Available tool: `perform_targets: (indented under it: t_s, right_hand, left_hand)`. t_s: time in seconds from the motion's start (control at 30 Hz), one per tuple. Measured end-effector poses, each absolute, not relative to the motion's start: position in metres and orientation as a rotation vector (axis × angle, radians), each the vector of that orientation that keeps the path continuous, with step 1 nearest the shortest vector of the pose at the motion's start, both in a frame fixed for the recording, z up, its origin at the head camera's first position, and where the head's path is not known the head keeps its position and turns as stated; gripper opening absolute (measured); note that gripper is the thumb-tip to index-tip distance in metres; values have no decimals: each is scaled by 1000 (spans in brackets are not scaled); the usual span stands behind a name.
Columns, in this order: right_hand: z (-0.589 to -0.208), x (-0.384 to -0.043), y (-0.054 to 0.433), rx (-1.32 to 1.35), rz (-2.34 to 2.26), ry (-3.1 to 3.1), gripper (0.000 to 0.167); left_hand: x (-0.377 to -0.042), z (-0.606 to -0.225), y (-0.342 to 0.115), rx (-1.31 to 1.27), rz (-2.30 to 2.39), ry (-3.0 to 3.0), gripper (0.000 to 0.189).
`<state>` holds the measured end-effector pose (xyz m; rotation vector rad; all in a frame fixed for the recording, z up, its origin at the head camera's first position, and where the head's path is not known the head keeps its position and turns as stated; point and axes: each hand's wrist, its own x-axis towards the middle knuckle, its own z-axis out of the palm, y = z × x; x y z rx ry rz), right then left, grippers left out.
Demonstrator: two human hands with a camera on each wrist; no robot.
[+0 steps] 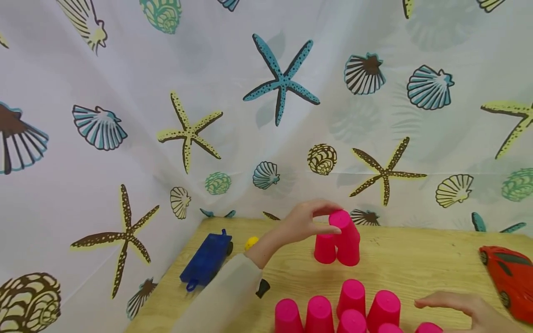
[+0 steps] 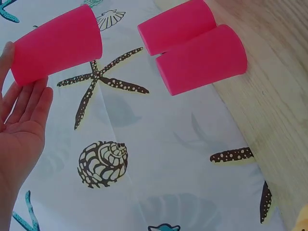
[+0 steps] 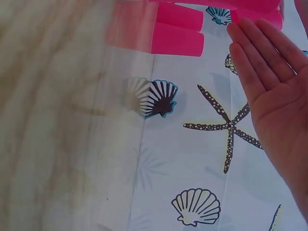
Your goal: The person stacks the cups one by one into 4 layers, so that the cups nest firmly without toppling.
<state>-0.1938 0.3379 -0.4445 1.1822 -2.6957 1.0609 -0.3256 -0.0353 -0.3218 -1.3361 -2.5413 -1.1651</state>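
Observation:
My left hand (image 1: 306,223) holds a bright pink cup (image 1: 339,218) upside down between thumb and fingers. Two upturned pink cups, one of them on the left (image 1: 325,250), stand side by side on the wooden table just below it. In the left wrist view, a gap shows between the held cup (image 2: 57,44) and the standing pair. My right hand (image 1: 468,306) is at the lower right, its fingers (image 3: 262,55) straight, close to a pink cup (image 1: 429,328) cut off by the frame's bottom edge. More upturned pink cups (image 1: 319,314) stand grouped near me.
On the table (image 1: 408,259) a blue toy trailer (image 1: 206,259) lies at the left, with a yellow object (image 1: 251,242) and a black piece (image 1: 263,288) near my left forearm. A red toy car (image 1: 511,280) sits at the right. A shell-patterned curtain (image 1: 233,69) hangs behind.

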Motion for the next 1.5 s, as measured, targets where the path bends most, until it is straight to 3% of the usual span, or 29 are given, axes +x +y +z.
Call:
perform_targets:
  t_s: [0.2,0.47,0.87,1.5]
  right_hand:
    - [-449,-190,339,1314,992,-2623,54]
    - [-445,-184,335,1300,1108,-2695,38]
    - [-445,-181,335,1262,1195,-2757,32]
    - [-449,-185,342,1343,1168,-2684,43]
  left_hand:
    - [-333,-312,-4,-1407,-1024,-2572,52]
    - [-346,-319,30,-1519,-912,-2574,54]
    - [-364,-346,70,-1621,-645,-2556,46]
    - [-372,-375,85,-1620,-349,-2731,50]
